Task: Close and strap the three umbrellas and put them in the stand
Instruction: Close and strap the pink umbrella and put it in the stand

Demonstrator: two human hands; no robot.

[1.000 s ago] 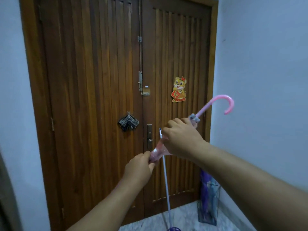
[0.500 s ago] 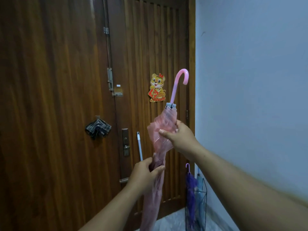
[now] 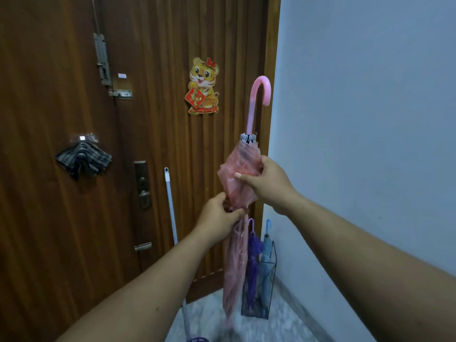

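Pink umbrella [image 3: 238, 243] held upright before the door [image 3: 160, 144], hook handle on top, tip hanging down toward the floor [image 3: 283, 324]; long axis near vertical. Right hand [image 3: 265, 183] wrapped round the bunched canopy high up, thumb pressed across the folds. Left hand [image 3: 219, 218] lower, fingers [image 3: 237, 213] pinching the gathered fabric at the waist, likely where the strap sits, though strap itself too small to make out. Stand [image 3: 259, 282] on the floor against the wall, below and just right of the tip, already holding a purple umbrella [image 3: 254, 255] and a blue umbrella [image 3: 266, 248]. Probably the last one, strapping not confirmed. Right hand nearer the stand; a short shift rightward, then straight down, should seat it.
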